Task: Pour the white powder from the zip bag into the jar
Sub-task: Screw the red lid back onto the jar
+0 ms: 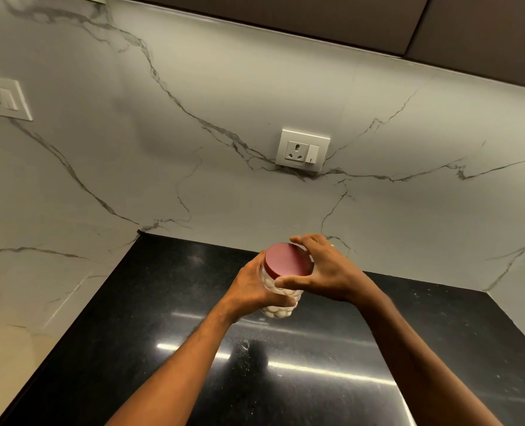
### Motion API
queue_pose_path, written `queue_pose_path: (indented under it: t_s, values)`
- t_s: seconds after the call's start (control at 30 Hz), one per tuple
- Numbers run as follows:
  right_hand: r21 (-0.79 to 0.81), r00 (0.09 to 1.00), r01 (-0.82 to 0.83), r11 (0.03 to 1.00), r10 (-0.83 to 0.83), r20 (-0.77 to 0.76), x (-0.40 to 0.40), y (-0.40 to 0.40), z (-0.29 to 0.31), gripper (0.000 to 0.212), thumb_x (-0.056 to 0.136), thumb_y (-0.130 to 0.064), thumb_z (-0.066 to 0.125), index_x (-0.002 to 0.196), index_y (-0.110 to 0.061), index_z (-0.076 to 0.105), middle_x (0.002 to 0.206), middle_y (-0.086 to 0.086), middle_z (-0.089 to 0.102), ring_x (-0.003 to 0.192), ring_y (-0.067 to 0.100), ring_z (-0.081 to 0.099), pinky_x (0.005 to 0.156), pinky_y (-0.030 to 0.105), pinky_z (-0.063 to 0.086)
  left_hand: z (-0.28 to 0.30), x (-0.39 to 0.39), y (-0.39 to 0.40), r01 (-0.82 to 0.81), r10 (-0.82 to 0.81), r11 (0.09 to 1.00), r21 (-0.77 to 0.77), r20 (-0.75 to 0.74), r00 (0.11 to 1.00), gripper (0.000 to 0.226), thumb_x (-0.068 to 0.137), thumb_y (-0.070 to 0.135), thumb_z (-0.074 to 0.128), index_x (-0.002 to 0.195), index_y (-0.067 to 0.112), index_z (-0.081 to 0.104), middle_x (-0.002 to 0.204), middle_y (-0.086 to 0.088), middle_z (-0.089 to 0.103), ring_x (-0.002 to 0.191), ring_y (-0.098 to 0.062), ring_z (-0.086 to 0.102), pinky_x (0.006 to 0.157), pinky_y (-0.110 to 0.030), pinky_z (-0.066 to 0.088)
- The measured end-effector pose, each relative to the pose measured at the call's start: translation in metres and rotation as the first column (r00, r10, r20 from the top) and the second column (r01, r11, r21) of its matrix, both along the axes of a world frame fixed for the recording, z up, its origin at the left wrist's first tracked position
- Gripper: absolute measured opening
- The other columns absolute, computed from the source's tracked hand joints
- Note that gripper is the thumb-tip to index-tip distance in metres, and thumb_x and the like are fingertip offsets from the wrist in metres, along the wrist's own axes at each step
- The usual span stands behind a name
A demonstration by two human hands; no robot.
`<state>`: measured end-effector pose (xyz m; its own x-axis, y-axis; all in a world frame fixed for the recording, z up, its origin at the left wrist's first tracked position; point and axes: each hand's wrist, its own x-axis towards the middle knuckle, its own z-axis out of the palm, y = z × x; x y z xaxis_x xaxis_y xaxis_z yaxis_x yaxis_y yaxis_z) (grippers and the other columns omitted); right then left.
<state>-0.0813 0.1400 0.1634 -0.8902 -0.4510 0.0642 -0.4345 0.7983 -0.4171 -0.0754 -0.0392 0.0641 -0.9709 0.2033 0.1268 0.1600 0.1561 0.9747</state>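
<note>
We're holding the jar (281, 298) at centre frame, slightly below the middle, over the black granite countertop (150, 318). Can't tell whether its base is touching the counter. The left hand (253, 287) is gripping the dimpled clear body, fingers wrapped round it. The right hand (322, 272) is clamping the maroon lid (287, 260) from the right, thumb on the near rim, fingers curled over the far rim. The lid is sitting on the jar, tilted a little toward us. The jar is looking white inside through the wall. A white socket with switch (301, 150) is sitting on the marble backsplash (193, 87) above the jar, a second switch plate (1, 97) at upper left. Dark cabinet underside (378, 16) along the top edge.
</note>
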Motion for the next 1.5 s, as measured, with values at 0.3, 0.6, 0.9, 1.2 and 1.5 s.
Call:
queue_pose_path:
  t_s: [0.3, 0.6, 0.9, 1.2, 1.5]
  values:
    - [-0.018, 0.999, 0.049, 0.999, -0.05, -0.017, -0.004, 0.001, -0.006, 0.109, 0.049, -0.09, 0.057, 0.139, -0.032, 0.038, 0.131, -0.004, 0.043, 0.116, 0.014, 0.046, 0.097, 0.037, 0.049, 0.005, 0.001, 0.0, 0.021, -0.021, 1.0, -0.019, -0.006, 1.0, 0.093, 0.058, 0.025, 0.094, 0.135, 0.036, 0.044, 0.121, 0.007, 0.063, 0.111, -0.01, 0.064, 0.097, -0.035, 0.056]
    - [0.067, 0.997, 0.034, 0.997, -0.03, -0.066, -0.004, 0.002, -0.006, 0.102, 0.057, -0.084, 0.062, 0.14, -0.031, 0.037, 0.134, -0.003, 0.046, 0.116, 0.015, 0.047, 0.095, 0.035, 0.049, 0.002, -0.002, 0.002, 0.038, -0.039, 0.998, -0.049, -0.017, 0.999, 0.095, 0.056, 0.029, 0.095, 0.137, 0.034, 0.044, 0.122, 0.007, 0.063, 0.112, -0.012, 0.064, 0.098, -0.038, 0.055]
    - [-0.161, 0.994, -0.108, 0.981, 0.109, -0.001, -0.008, 0.004, -0.005, 0.091, 0.069, -0.05, 0.08, 0.144, -0.029, 0.033, 0.142, -0.003, 0.042, 0.124, 0.012, 0.045, 0.102, 0.036, 0.047, 0.007, -0.006, 0.002, 0.003, -0.004, 1.0, -0.015, -0.028, 1.0, 0.091, 0.057, 0.023, 0.094, 0.134, 0.034, 0.047, 0.12, 0.007, 0.065, 0.109, -0.008, 0.065, 0.097, -0.034, 0.056]
    - [-0.409, 0.982, -0.108, 0.906, 0.161, 0.097, -0.006, -0.002, -0.004, 0.094, 0.071, -0.045, 0.077, 0.148, -0.029, 0.026, 0.144, -0.003, 0.04, 0.128, 0.01, 0.044, 0.104, 0.026, 0.045, 0.016, -0.005, 0.0, -0.021, 0.025, 0.998, 0.063, -0.069, 0.997, 0.092, 0.062, 0.021, 0.092, 0.139, 0.027, 0.041, 0.124, 0.002, 0.063, 0.114, -0.01, 0.064, 0.096, -0.029, 0.054]
    - [-0.657, 0.975, -0.02, 0.753, 0.159, 0.153, -0.004, -0.009, -0.009, 0.096, 0.061, -0.064, 0.072, 0.144, -0.048, 0.025, 0.143, -0.013, 0.039, 0.126, 0.004, 0.046, 0.098, 0.024, 0.049, 0.027, -0.003, 0.004, -0.014, 0.027, 0.994, 0.106, -0.116, 0.993, 0.086, 0.066, 0.009, 0.09, 0.132, 0.034, 0.04, 0.124, 0.002, 0.061, 0.112, -0.006, 0.063, 0.088, -0.021, 0.053]
